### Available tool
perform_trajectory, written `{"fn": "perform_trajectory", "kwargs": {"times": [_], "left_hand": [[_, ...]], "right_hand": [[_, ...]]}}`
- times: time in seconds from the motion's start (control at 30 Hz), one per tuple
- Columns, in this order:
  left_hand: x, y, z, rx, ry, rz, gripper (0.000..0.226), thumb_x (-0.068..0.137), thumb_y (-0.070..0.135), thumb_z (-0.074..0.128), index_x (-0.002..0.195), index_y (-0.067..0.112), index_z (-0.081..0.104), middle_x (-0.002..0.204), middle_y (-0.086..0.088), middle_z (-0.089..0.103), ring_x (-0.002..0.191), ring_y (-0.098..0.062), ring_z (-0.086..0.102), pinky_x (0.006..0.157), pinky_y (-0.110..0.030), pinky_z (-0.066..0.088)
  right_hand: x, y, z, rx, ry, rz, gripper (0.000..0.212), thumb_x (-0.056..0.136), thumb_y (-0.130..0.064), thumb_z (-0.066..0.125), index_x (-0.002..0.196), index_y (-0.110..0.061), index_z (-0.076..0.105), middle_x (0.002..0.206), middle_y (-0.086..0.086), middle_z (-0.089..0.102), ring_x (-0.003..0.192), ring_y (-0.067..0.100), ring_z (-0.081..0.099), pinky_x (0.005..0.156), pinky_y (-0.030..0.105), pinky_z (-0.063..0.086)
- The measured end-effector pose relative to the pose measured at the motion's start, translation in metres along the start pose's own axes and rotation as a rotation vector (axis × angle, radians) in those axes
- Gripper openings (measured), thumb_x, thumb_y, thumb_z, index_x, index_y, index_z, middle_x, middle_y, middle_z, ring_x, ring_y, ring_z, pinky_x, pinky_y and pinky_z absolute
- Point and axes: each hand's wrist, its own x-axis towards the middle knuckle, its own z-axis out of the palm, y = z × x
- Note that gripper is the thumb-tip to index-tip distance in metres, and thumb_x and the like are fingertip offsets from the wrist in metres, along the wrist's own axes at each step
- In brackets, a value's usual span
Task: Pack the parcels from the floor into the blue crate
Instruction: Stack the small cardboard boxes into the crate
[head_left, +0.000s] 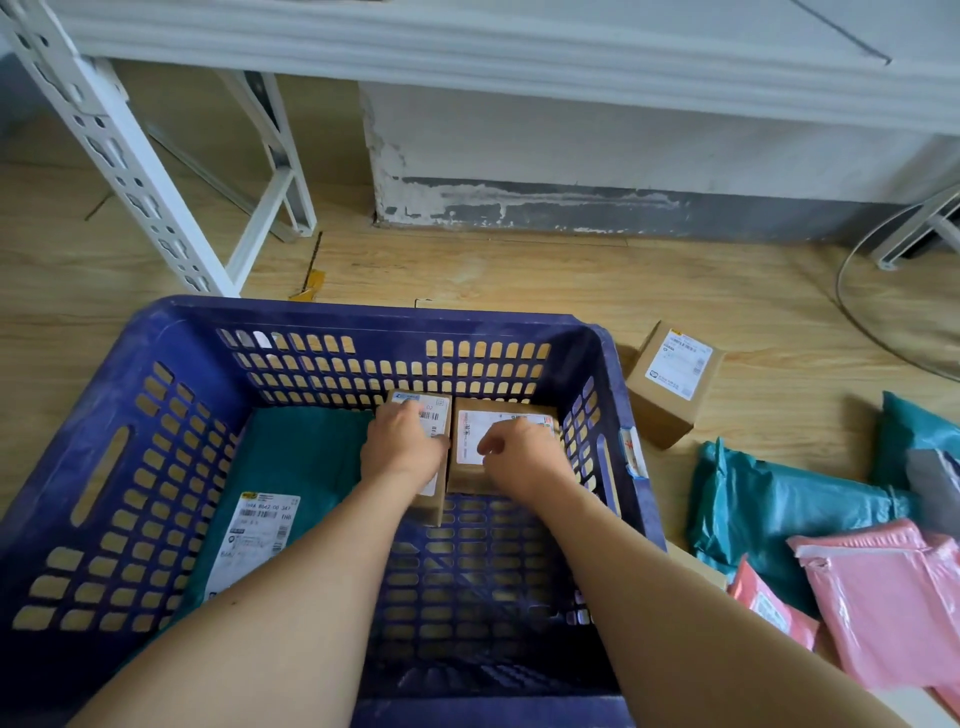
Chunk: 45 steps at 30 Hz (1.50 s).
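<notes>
Left hand (402, 447): grips the narrow box (434, 410); we judge it snugs this against the wider box (472, 431)
Right hand (522, 457): curled atop the wider box; gripping or resting, we cannot tell
Blue crate (363, 312): both boxes in its far right corner, teal mailer (306, 452) alongside
Floor (519, 270): unpacked parcels (670, 384) wait

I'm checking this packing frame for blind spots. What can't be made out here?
Head view only.
- Whether the left hand grips the narrow box, or the right hand the wider box: the hands' backs hide the fingers.
- Label on the teal mailer in the blue crate: print too small.
- Pink mailers: cut off by the right edge.
</notes>
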Motion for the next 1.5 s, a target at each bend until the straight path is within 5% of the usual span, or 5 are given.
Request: {"fn": "perform_trajectory", "kwargs": {"times": [0.3,0.73,1.03,1.4,1.5], "left_hand": [[-0.029,0.046,-0.018,-0.106,0.056,0.158,0.029,0.092,0.009,0.054,0.118,0.023,0.059,0.135,-0.004,0.048,0.113,-0.023,0.053,0.073,-0.027,0.041],[-0.102,0.116,-0.040,-0.046,-0.014,0.510,0.029,0.090,0.018,0.056,0.118,0.020,0.059,0.127,-0.002,0.050,0.104,-0.020,0.053,0.079,-0.026,0.038],[-0.134,0.165,-0.016,0.095,-0.175,0.716,0.036,0.090,0.023,0.058,0.125,0.020,0.055,0.129,-0.002,0.049,0.108,-0.019,0.053,0.087,-0.031,0.044],[-0.127,0.174,0.072,0.852,-0.367,0.907,0.049,0.089,0.028,0.054,0.136,0.020,0.044,0.136,-0.009,0.043,0.126,-0.030,0.038,0.107,-0.044,0.027],[-0.122,0.176,0.094,0.959,-0.409,0.920,0.052,0.087,0.029,0.056,0.136,0.019,0.042,0.136,-0.011,0.043,0.126,-0.030,0.039,0.106,-0.045,0.029]], "right_hand": [[-0.038,-0.016,-0.051,0.194,0.339,-0.131,0.028,0.087,-0.006,0.049,0.100,-0.014,0.072,0.101,0.001,0.071,0.086,0.014,0.059,0.070,0.022,0.042],[-0.107,0.035,-0.114,0.224,0.534,-0.035,0.029,0.080,-0.003,0.051,0.086,-0.019,0.074,0.078,0.000,0.068,0.075,0.017,0.058,0.066,0.024,0.043],[-0.136,0.081,-0.149,0.057,0.602,-0.016,0.026,0.080,-0.006,0.055,0.090,-0.019,0.075,0.097,0.002,0.073,0.093,0.022,0.065,0.080,0.030,0.051],[-0.117,0.189,-0.082,-0.175,0.241,0.233,0.042,0.080,-0.019,0.061,0.122,-0.015,0.056,0.123,0.007,0.059,0.115,0.027,0.053,0.090,0.033,0.044],[-0.100,0.207,-0.045,-0.224,0.086,0.210,0.080,0.072,-0.033,0.072,0.140,-0.012,0.035,0.142,0.006,0.041,0.132,0.027,0.036,0.104,0.037,0.037]]}}
